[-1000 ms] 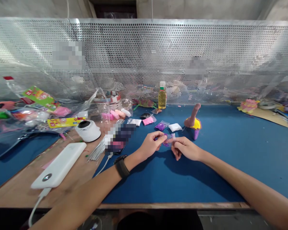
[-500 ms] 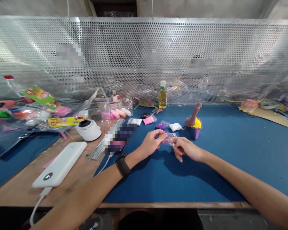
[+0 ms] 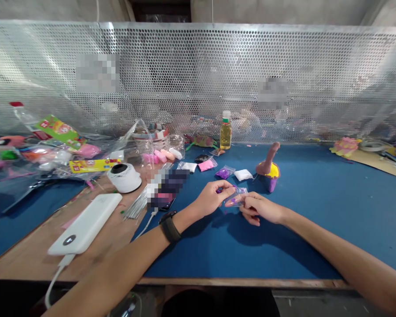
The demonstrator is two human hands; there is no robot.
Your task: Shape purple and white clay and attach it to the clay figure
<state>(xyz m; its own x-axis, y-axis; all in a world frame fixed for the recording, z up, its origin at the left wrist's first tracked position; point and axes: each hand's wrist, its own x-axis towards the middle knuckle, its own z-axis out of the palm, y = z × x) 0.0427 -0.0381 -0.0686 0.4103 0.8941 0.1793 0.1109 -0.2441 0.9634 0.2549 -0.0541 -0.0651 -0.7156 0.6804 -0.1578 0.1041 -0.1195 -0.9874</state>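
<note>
Across the blue table [image 3: 247,264], both forearms are being extended forward from the front edge, a dark wristwatch [image 3: 170,227] being worn at the left wrist. Ahead of them, a small clear bag [image 3: 240,192] containing purple material is being held up between the left hand [image 3: 214,196] and the right hand [image 3: 261,208]. The bag is being stretched crosswise, its longer direction seemingly running from left to right; neither hand is being favoured as the nearer, since both are touching it. The left end is being pinched between the left thumb and fingers, beside the purple content. At the right end, the right index finger is being pointed leftward and is being seen through the film; whether it is being held inside the bag or behind it cannot be told, nor whether the right thumb is being closed on the film. Just beyond the hands, a purple packet [image 3: 225,172] and a white packet [image 3: 243,175] are being displayed flat, side by side. Beyond the right hand and to its right, a yellow-and-purple model [image 3: 273,171] is being shown upright. Farther back, a bottle of yellow liquid [image 3: 225,133] is being backed by a perforated metal screen [image 3: 218,57].
</note>
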